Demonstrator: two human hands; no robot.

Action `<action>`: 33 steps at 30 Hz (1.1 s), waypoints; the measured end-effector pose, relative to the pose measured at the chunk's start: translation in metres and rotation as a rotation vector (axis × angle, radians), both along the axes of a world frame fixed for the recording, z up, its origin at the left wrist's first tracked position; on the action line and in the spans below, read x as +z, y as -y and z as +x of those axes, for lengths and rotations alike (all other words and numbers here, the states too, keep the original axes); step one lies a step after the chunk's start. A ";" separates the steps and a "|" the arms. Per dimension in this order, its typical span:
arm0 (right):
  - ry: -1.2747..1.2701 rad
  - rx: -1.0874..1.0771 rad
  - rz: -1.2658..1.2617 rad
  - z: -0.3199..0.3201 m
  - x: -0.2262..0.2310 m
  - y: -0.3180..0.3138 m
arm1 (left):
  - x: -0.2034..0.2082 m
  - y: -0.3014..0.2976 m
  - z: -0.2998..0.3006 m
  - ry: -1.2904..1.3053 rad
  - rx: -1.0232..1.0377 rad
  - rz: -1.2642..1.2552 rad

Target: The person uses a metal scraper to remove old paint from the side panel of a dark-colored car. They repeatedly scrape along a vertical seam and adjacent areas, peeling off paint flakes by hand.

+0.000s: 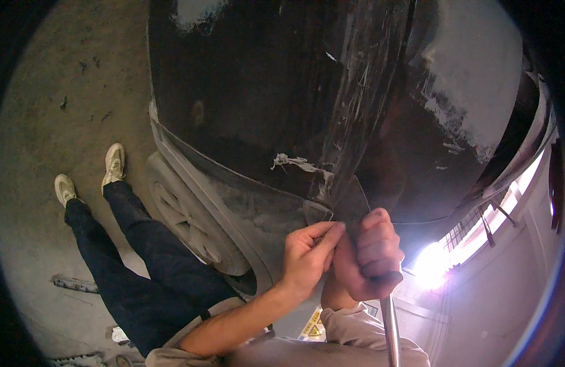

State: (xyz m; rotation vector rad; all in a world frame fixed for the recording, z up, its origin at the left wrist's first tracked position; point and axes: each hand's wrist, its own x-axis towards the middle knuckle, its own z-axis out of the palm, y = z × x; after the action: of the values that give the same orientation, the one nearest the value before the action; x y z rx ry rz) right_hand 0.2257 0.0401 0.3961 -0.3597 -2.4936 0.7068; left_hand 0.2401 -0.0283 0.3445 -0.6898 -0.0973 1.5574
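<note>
My right hand (pixel 373 257) is closed in a fist around a shiny metal rod (pixel 391 333), which runs down out of it to the lower edge of the picture. Just left of it, my left hand (pixel 308 254) pinches thumb and fingers together, and what lies between the fingertips is too small to make out. Both hands are close together in front of a dark car body panel (pixel 246 92). The panel's scraped, scratched seam (pixel 356 92) runs down toward my hands. Beside the seam hangs a torn, pale strip (pixel 301 163).
Grey filler patches (pixel 478 73) cover part of the panel on the right. A dusty wheel (pixel 191 214) is under the car's edge at left, by my legs (pixel 148 244). A dark bar-shaped piece (pixel 74 283) lies on the floor. A bright light (pixel 430 266) glares at right.
</note>
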 end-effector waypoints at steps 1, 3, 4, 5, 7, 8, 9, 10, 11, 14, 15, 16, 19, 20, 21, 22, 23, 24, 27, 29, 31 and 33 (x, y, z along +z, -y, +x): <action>0.011 0.006 0.016 -0.003 -0.003 -0.002 | -0.003 -0.005 -0.002 0.005 0.021 0.000; 0.011 0.035 0.039 -0.009 -0.008 -0.011 | -0.008 -0.011 -0.005 -0.015 0.044 -0.017; 0.001 0.059 0.050 -0.012 -0.013 -0.018 | -0.013 -0.014 -0.007 -0.039 0.044 -0.028; 0.040 0.027 0.077 -0.013 -0.011 -0.018 | -0.011 -0.014 -0.009 -0.046 0.068 -0.051; 0.086 0.017 0.137 -0.012 -0.007 -0.017 | -0.006 -0.010 -0.010 -0.046 -0.001 -0.041; 0.052 0.011 0.121 -0.010 -0.005 -0.015 | -0.003 -0.007 -0.010 -0.025 -0.018 -0.049; -0.073 0.041 -0.026 -0.008 -0.003 -0.013 | 0.004 -0.003 -0.010 -0.053 -0.057 -0.044; -0.107 0.043 -0.059 -0.005 -0.001 -0.009 | 0.009 0.001 -0.008 -0.064 -0.030 -0.060; -0.120 0.046 -0.078 -0.002 0.003 -0.007 | 0.011 0.003 -0.007 -0.056 -0.034 -0.060; -0.109 0.032 -0.080 0.004 0.005 -0.005 | 0.010 0.007 -0.002 -0.024 -0.029 -0.018; -0.099 0.033 -0.085 0.005 0.004 -0.005 | 0.008 0.006 -0.001 -0.033 -0.032 -0.022; -0.090 0.036 -0.092 0.006 0.001 -0.006 | 0.004 0.006 0.001 -0.035 -0.022 -0.032; -0.036 0.081 -0.039 0.006 -0.005 -0.008 | -0.004 0.003 0.004 -0.012 -0.013 -0.016; -0.074 0.100 -0.084 0.006 -0.007 -0.010 | -0.006 0.001 0.004 -0.039 0.004 -0.022; -0.119 0.107 -0.134 0.004 -0.009 -0.011 | -0.007 0.000 0.004 -0.050 0.005 -0.021; -0.155 0.146 -0.186 0.003 -0.011 -0.012 | -0.008 -0.001 0.004 -0.052 -0.041 -0.017; -0.109 0.122 -0.117 0.001 -0.011 -0.014 | -0.009 -0.003 0.004 -0.036 0.016 -0.026; -0.064 0.134 -0.048 -0.003 -0.011 -0.017 | -0.010 -0.005 0.002 -0.021 0.028 -0.032; 0.002 0.157 0.047 -0.009 -0.012 -0.021 | -0.016 -0.006 -0.004 -0.145 0.050 -0.086; 0.018 0.131 -0.037 -0.009 -0.011 -0.017 | -0.024 -0.003 -0.010 -0.328 -0.011 -0.184; -0.153 0.127 -0.142 -0.009 -0.007 -0.011 | -0.035 -0.002 -0.018 -0.602 0.114 -0.443; -0.180 0.075 -0.039 -0.007 0.002 -0.004 | -0.045 -0.008 -0.025 -0.815 0.201 -0.537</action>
State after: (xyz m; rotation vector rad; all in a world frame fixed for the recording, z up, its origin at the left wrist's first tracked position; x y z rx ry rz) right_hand 0.2192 0.0442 0.3978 -0.2069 -2.3361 0.7826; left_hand 0.2148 -0.0202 0.2994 -0.4054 0.9083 1.9723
